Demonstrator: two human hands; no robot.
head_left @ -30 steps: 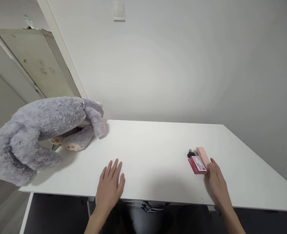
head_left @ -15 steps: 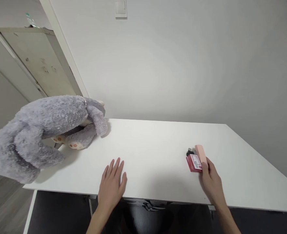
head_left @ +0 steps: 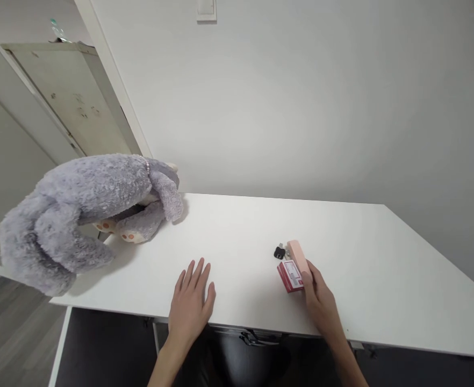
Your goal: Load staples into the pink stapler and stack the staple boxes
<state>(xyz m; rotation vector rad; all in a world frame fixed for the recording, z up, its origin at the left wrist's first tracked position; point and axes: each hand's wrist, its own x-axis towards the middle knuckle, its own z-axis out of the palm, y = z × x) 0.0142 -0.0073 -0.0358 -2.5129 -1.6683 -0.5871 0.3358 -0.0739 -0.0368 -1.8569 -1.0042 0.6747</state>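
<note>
My left hand point(head_left: 192, 301) lies palm down on the white table point(head_left: 229, 231), fingers spread, with nothing in it. My right hand point(head_left: 321, 298) grips the near end of a pink, bar-shaped object point(head_left: 297, 253), thumb on top. Just left of that bar is a stack of small red boxes point(head_left: 290, 275) with a white label, touching or nearly touching it. Beyond the boxes lies a small black-headed object point(head_left: 279, 252) with metal parts, perhaps keys. Some of its metal is partly hidden by the pink bar.
A large grey plush toy point(head_left: 95, 183) leans over the table's left end. Behind the table rises a white wall point(head_left: 281, 107) with a light switch point(head_left: 207, 9). A metal cabinet point(head_left: 67, 97) stands at the back left. Black handles point(head_left: 257, 337) show below the front edge.
My right hand has moved left across the table with the pink bar; the red boxes and black-headed object have shifted left too. My left hand stays flat. The view has turned slightly left.
</note>
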